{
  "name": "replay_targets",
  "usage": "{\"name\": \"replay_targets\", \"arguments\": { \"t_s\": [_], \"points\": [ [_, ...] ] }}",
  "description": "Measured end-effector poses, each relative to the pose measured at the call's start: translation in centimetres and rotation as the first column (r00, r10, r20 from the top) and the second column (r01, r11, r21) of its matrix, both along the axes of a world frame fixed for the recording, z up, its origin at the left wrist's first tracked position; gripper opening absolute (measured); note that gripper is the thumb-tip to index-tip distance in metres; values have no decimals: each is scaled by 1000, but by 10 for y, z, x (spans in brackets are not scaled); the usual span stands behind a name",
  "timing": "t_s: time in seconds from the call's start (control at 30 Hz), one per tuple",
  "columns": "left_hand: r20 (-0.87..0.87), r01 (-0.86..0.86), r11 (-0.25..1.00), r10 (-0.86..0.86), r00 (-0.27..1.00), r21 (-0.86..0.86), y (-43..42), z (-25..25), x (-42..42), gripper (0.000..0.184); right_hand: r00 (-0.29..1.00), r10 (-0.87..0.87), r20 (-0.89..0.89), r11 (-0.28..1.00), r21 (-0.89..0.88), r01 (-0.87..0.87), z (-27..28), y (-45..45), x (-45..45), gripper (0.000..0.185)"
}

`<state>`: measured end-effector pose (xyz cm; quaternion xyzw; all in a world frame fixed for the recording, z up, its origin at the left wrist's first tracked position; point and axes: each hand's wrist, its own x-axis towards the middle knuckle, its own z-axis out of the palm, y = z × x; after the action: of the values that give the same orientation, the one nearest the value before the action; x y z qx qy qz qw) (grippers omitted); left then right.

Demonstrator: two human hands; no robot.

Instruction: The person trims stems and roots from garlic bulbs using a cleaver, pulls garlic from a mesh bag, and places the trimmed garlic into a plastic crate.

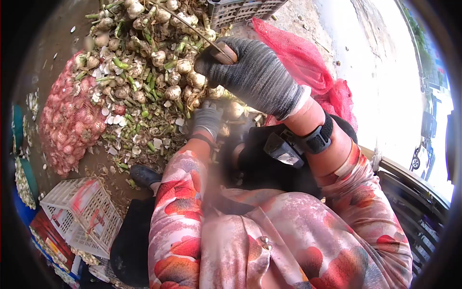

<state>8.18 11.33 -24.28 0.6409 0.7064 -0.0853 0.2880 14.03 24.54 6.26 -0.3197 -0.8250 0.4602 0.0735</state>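
My right hand (255,72), in a dark grey knitted glove, is raised over the heap and closed round the wooden handle (226,54) of a tool. From that handle a long, thin metal blade (185,21) runs up and to the left above the garlic. Lower down, my left hand (207,120), in a lighter grey glove, reaches into the near edge of the garlic pile (159,60). Its fingers look curled, and what they hold, if anything, is hidden. Garlic bulbs with cut green stems and dry roots lie around it, and a loose bulb (234,110) sits to its right.
A red mesh sack full of garlic (70,120) lies left. Stem scraps and peels (139,130) cover the ground. A pale plastic crate (84,212) stands lower left, a grey crate (240,12) at the top. Pink mesh netting (298,53) lies beyond my right hand.
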Motion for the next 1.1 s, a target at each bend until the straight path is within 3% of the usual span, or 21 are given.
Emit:
{"name": "replay_targets", "arguments": {
  "t_s": [0.03,0.07,0.1,0.17,0.2,0.23,0.3,0.33,0.4,0.47,0.5,0.53,0.57,0.6,0.63,0.7,0.73,0.83,0.97,1.07,1.1],
  "points": [
    [36,5,993,-9,999,121,-10,-21,-9,35,1000,6,-9,1000,-5,-6,-1,2,-1,23],
    [30,9,992,-12,999,124,-14,-17,-18,37,1000,12,-6,998,58,-12,-3,3,-1,23],
    [24,15,992,-18,1000,123,-18,2,-24,40,1000,15,-1,993,117,-15,-5,3,-1,24],
    [62,-91,985,82,995,149,-36,33,-34,42,999,37,6,998,55,-37,-11,6,-1,23],
    [425,-482,874,415,804,58,-45,41,-41,42,998,62,-11,990,128,-61,-15,7,-1,22],
    [676,-752,640,625,390,-158,-56,46,-50,42,996,90,-28,976,201,-83,-14,4,-3,22],
    [817,-782,477,573,-68,-400,-90,62,-76,45,1000,31,3,999,-23,-30,-6,-1,-7,28],
    [811,-753,401,505,-294,-522,-107,68,-89,46,1000,14,6,999,-30,-14,-4,-7,-10,29],
    [854,-724,467,382,-353,-508,-126,72,-104,42,1000,11,-1,1000,-20,-11,4,-17,-18,30],
    [797,-743,295,295,-527,-601,-118,127,-94,33,974,124,-188,986,136,-99,12,-27,-18,32],
    [797,-739,302,288,-531,-602,-116,121,-92,33,993,79,-87,994,78,-72,30,-32,-19,33],
    [785,-765,288,456,-420,-576,-111,104,-91,29,999,41,20,999,26,-41,47,-37,-20,34],
    [737,-790,280,609,-293,-546,-105,82,-91,26,989,18,-146,999,-24,-22,36,-41,-18,34],
    [725,-786,539,665,176,-304,-94,64,-85,26,985,25,-170,1000,-10,-27,40,-45,-17,33],
    [560,-657,752,569,603,-56,-84,47,-80,28,981,29,-193,1000,0,-30,43,-47,-17,32],
    [175,-421,902,402,899,91,-39,54,-47,35,981,24,-194,1000,-14,-27,36,-44,-16,32],
    [185,-417,904,396,900,92,-31,47,-38,35,980,26,-197,999,-32,-32,30,-42,-16,31],
    [331,-430,886,464,821,-176,-16,23,-21,47,992,23,-120,997,69,-14,19,-35,-16,30],
    [313,-464,880,472,824,-106,-34,-19,-44,43,998,7,-63,1000,20,-5,14,-24,-20,28],
    [386,-313,927,372,844,-209,-44,96,-76,47,996,17,-85,999,36,-14,10,-22,-26,29],
    [365,-340,916,397,842,-213,-57,118,-85,47,996,24,-81,999,50,-20,9,-24,-28,30]
  ]
}}
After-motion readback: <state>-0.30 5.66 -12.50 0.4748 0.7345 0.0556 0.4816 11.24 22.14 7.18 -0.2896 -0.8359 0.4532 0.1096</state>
